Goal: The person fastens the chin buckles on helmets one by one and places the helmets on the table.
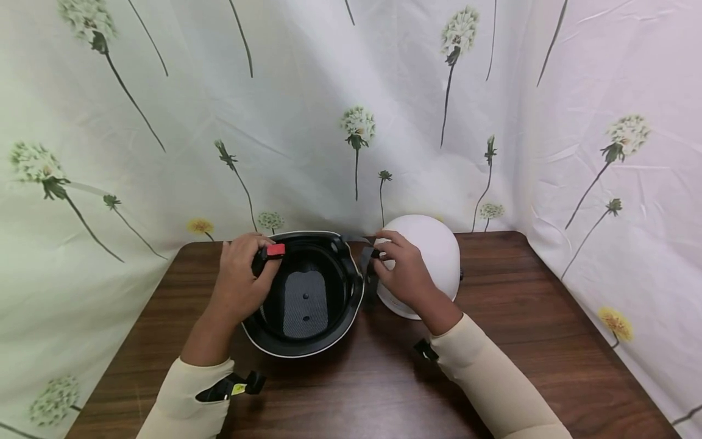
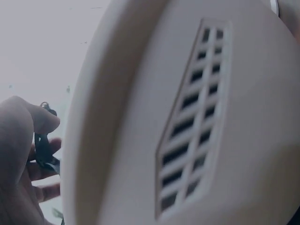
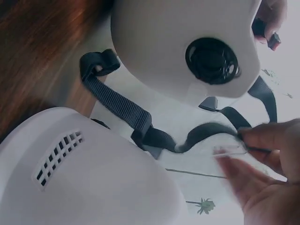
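An upturned white helmet with a black lining [image 1: 305, 305] sits on the table in the head view, its open side facing up. At its left rim my left hand [image 1: 241, 280] pinches a black strap buckle with a red part [image 1: 276, 250]. My right hand [image 1: 406, 271], beyond the opposite rim, pinches the dark chin strap [image 3: 206, 131] between thumb and fingers, clearest in the right wrist view. A second white helmet [image 1: 436, 256] stands dome up, partly behind that hand. Vent slots [image 2: 187, 122] on a white shell fill much of the left wrist view.
The helmets are near the back edge of a dark wooden table [image 1: 340, 396]. A white curtain [image 1: 307, 152] printed with dandelions hangs behind and along the right side. Black straps [image 1: 227, 388] show at both sleeve cuffs.
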